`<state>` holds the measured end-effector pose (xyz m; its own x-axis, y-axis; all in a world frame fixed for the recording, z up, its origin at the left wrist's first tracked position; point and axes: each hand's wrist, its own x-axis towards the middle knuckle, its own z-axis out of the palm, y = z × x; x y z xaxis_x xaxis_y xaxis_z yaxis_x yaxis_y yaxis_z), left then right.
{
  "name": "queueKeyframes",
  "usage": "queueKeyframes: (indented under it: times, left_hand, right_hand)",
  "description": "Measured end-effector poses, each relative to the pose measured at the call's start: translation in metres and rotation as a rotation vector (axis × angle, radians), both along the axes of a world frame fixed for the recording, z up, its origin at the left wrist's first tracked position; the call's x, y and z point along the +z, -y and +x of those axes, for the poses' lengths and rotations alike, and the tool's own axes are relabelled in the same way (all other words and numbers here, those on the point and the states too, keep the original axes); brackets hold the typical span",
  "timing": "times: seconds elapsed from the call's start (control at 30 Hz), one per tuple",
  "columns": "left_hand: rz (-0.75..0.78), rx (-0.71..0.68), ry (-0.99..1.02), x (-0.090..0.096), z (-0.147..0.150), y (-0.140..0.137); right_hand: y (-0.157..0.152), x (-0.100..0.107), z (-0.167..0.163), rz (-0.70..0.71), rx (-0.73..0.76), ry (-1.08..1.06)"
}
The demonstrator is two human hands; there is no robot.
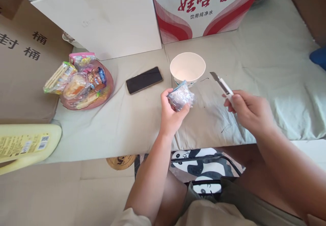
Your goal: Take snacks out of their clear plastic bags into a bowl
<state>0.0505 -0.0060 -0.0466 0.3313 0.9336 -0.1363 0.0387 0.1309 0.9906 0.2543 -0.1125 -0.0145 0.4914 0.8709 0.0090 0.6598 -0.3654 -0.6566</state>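
My left hand (171, 115) is closed round a crinkled clear plastic packet (182, 97) with a blue edge; what is inside cannot be made out. The packet is held just in front of a white paper bowl (187, 66) and hides part of its lower wall. In my right hand (251, 112) is a white utility knife (225, 88), its blade extended and pointing up and left, toward the bowl's right side. Knife and packet are apart. A dark smartphone (144, 80) lies face up to the left of the bowl.
A pinkish bowl (110, 83) of wrapped snacks stands at the left on the cloth-covered table (122, 131). Behind are a white box (102, 19) and a red-and-white carton (175, 32). A yellow jug (52, 139) and a brown carton (22, 80) flank the left edge.
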Motion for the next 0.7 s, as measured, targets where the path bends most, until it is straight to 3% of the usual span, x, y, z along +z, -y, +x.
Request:
queueKeyframes:
  times: [0.1, 0.27, 0.4, 0.5, 0.6, 0.7]
  left_hand:
    - [0.132, -0.015, -0.115, -0.004, 0.002, 0.005]
    - [0.222, -0.017, -0.142, -0.004, 0.01, 0.009]
    - [0.21, 0.178, 0.011, -0.005, 0.01, 0.001]
    - [0.178, 0.285, 0.027, -0.007, 0.005, -0.006]
    - [0.112, 0.187, -0.1, -0.007, 0.001, -0.005]
    - [0.212, 0.095, -0.358, -0.004, -0.001, 0.002]
  right_hand:
    - [0.001, 0.004, -0.019, 0.064, 0.166, -0.109]
    - [-0.005, -0.01, -0.029, 0.086, 0.313, -0.038]
    - [-0.005, -0.015, -0.019, 0.058, 0.366, 0.024]
    - [-0.004, -0.018, -0.006, 0.016, 0.313, 0.12]
    - [-0.003, -0.025, 0.009, -0.041, 0.155, 0.279]
    - [-0.002, -0.029, 0.018, -0.075, 0.037, 0.428]
